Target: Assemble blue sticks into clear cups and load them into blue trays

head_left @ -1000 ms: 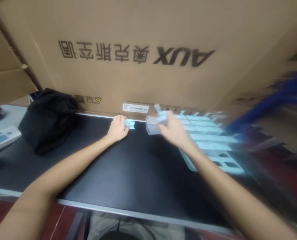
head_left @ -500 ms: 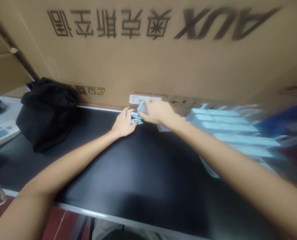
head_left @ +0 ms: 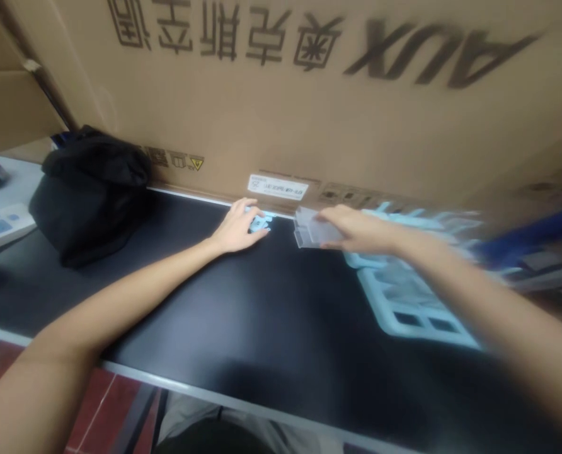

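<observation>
My left hand (head_left: 236,228) rests on the black tabletop near the carton, its fingers and thumb curved around small light-blue plastic pieces (head_left: 261,222). The palm and fingers partly hide these pieces, and their exact kind is unclear. To the right, my right hand (head_left: 359,230) is closed on the near end of a clear plastic box (head_left: 309,228), thumb below and fingers above. The box sits low over the table, close to the carton. Beyond my right wrist are light-blue plastic trays (head_left: 380,309) with slots, partly covered by my forearm and blurred.
A large cardboard carton (head_left: 271,120) with upside-down print walls off the table's back. A black cloth bag (head_left: 87,195) is at the left, beside a white panel with blue patches (head_left: 2,226). The black table (head_left: 243,328) has a pale front edge. Something blue (head_left: 536,233) lies far right.
My right hand has left the pieces by my left hand, moved right, and taken hold of the clear box. My left hand stays at the light-blue pieces. The view has shifted slightly.
</observation>
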{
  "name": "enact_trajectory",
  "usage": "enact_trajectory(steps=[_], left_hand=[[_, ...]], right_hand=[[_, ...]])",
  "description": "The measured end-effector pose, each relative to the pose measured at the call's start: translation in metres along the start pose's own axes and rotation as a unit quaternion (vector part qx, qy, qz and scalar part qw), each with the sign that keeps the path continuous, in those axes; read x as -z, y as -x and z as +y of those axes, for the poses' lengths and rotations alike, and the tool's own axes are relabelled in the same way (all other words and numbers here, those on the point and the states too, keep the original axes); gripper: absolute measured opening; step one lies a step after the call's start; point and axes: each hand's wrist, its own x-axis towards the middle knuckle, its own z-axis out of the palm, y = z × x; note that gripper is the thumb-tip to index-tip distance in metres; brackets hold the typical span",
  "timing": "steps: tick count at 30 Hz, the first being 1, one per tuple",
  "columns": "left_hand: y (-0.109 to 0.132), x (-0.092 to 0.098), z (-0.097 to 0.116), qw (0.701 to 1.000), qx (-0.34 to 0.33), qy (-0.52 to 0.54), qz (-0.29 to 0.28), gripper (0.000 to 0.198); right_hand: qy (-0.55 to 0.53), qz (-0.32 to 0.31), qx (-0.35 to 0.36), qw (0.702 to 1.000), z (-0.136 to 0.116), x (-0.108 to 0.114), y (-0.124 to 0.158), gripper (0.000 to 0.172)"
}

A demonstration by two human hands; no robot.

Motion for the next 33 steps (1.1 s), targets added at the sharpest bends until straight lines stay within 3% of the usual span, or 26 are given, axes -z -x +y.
enact_trajectory(steps=[5,9,11,13,15,17,18,20,22,24,29,33], left_hand=[[0.004,0.000,0.002,0.996,-0.059,-0.033,-0.053,0.046],[0.006,0.001,0.001,0.993,-0.079,-0.064,-0.059,0.040],[0.007,0.002,0.001,0.992,-0.091,-0.077,-0.050,0.036],[0.006,0.003,0.001,0.990,-0.102,-0.087,-0.038,0.034],[0.004,0.002,0.001,0.990,-0.107,-0.093,-0.026,0.030],[0.003,0.000,0.001,0.990,-0.106,-0.096,-0.015,0.026],[0.003,0.000,0.001,0.989,-0.106,-0.098,-0.011,0.026],[0.003,0.000,0.002,0.989,-0.105,-0.105,-0.009,0.027],[0.003,0.002,0.006,0.988,-0.107,-0.109,-0.013,0.028],[0.003,0.005,0.010,0.986,-0.116,-0.117,-0.019,0.032],[-0.009,-0.001,0.027,0.977,-0.149,-0.143,-0.056,0.036],[-0.034,-0.019,0.039,0.971,-0.176,-0.142,-0.081,0.043]], right_hand=[[0.039,0.033,0.017,0.999,-0.005,-0.016,-0.006,0.057],[0.110,0.051,-0.020,0.992,-0.014,-0.002,-0.011,0.060],[0.121,0.094,-0.062,0.986,-0.023,0.014,0.003,0.059],[0.092,0.194,-0.125,0.969,-0.033,0.028,0.030,0.056],[0.045,0.340,-0.210,0.915,-0.043,0.030,0.067,0.052],[0.003,0.478,-0.304,0.824,-0.049,0.018,0.107,0.050],[-0.020,0.513,-0.349,0.784,-0.050,0.007,0.126,0.050],[-0.084,0.496,-0.423,0.754,-0.049,-0.018,0.158,0.050],[-0.148,0.434,-0.473,0.752,-0.045,-0.041,0.178,0.051],[-0.193,0.411,-0.490,0.744,-0.040,-0.057,0.185,0.054],[-0.257,0.474,-0.453,0.710,-0.036,-0.064,0.181,0.059],[-0.224,0.488,-0.488,0.689,-0.038,-0.069,0.180,0.051]])
